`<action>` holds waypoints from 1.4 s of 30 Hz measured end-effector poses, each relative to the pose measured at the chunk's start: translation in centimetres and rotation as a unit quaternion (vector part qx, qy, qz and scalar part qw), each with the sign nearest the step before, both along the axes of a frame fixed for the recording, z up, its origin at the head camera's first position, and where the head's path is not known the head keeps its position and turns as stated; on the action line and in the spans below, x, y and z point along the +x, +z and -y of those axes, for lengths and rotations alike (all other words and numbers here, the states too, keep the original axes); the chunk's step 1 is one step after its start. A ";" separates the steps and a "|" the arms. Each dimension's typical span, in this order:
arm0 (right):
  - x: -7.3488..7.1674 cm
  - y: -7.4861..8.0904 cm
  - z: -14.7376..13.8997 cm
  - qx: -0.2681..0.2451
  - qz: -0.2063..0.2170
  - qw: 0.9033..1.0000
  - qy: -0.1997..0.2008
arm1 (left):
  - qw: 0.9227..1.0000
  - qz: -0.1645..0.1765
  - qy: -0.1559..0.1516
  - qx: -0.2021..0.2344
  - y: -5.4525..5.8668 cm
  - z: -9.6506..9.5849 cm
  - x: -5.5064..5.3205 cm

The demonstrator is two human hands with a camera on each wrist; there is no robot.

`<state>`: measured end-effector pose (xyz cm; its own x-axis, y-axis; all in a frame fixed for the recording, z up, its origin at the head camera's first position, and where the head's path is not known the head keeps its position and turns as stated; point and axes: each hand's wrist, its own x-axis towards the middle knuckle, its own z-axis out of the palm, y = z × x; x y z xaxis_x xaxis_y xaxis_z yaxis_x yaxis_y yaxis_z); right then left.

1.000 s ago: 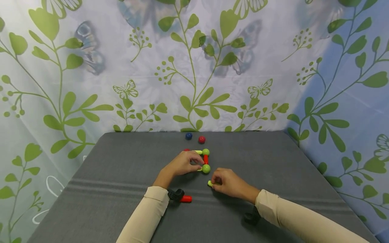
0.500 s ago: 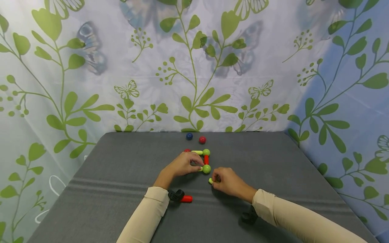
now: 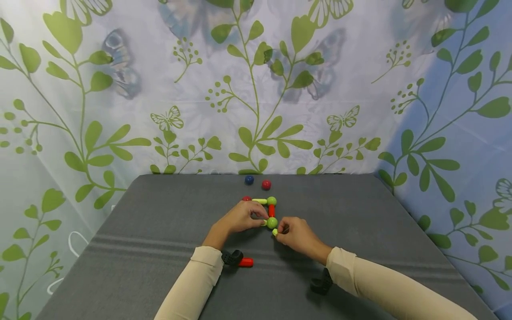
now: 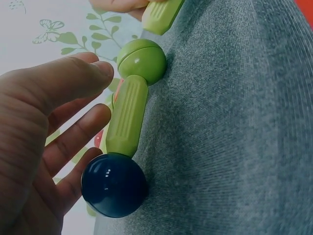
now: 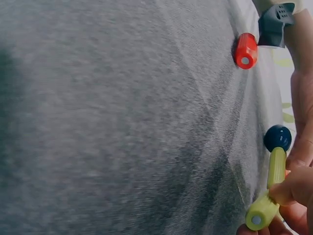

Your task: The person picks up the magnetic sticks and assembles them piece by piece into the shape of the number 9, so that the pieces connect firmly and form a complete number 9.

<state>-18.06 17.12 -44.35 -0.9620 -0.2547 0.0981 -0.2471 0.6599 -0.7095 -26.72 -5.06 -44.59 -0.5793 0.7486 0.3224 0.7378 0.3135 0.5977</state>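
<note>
My right hand (image 3: 298,238) pinches a yellow-green magnetic building rod (image 3: 275,232), its near end just in front of a green ball (image 3: 272,222). A metallic disc shows on the rod's end in the right wrist view. That ball joins a second green rod (image 4: 127,117), which ends in a dark blue ball (image 4: 115,185). Beside this rod is my left hand (image 3: 240,217), its fingers loosely extended and the thumb tip near the green ball. Farther back, a red rod (image 3: 272,210), another green ball (image 3: 271,201), a pale green rod (image 3: 259,201) and a red ball (image 3: 246,199) continue the frame.
A loose blue ball (image 3: 249,179) and a loose red ball (image 3: 266,184) lie near the back edge of the grey table (image 3: 168,271). One red rod (image 5: 246,51) lies by my left wrist. A patterned curtain (image 3: 256,89) hangs behind the table.
My right hand has moved forward and slightly left, bringing the pinched green rod close to the near green ball. My left hand has stayed almost still beside the joined pieces.
</note>
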 end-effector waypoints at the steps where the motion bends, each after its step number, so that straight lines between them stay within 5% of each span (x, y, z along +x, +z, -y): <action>1: -0.1 0.0 0.0 -0.001 0.003 1.000 -0.005 | 1.000 0.001 -0.001 0.000 0.0 0.0 0.0; 20: -0.3 -0.5 1.5 -0.040 0.043 0.995 -0.078 | 1.000 -0.006 0.001 -0.009 -0.5 -0.3 -0.4; 30: -0.2 -0.3 2.0 -0.169 0.150 0.962 -0.151 | 0.999 0.009 0.015 -0.028 -0.4 -0.1 -0.4; 42: -0.1 -0.1 2.9 -0.217 0.196 0.942 -0.163 | 0.999 0.020 0.026 -0.039 -0.4 -0.4 -0.3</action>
<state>-18.13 14.20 -44.45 -0.9659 0.0433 -0.2551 0.2568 0.2821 -0.9244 -27.02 -4.71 -45.01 -0.6300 0.7387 0.2396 0.6949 0.3986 0.5985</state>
